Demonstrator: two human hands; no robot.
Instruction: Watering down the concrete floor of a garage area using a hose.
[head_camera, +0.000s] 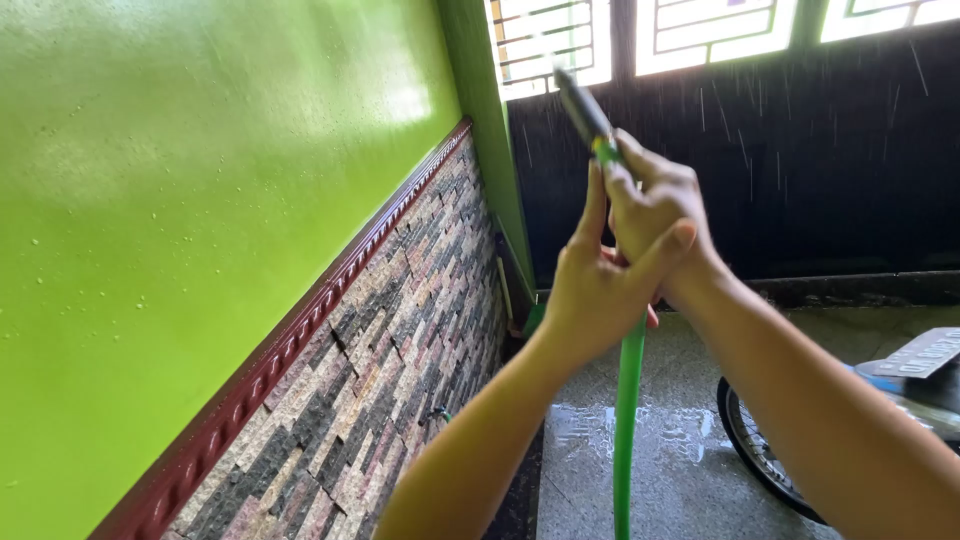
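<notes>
I see both hands raised mid-frame. Left hand (590, 290) wrapped tight round green hose (628, 420); right hand (655, 215) clenched just above, near dark nozzle (583, 105). Nozzle tilted up-left toward window (550, 40). Green wall (200, 200) left, wet floor (660, 450), wheel (760, 455) right.

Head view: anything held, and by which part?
Both hands grip a green garden hose near its dark nozzle end: left hand lower on the hose, right hand just below the nozzle.
</notes>
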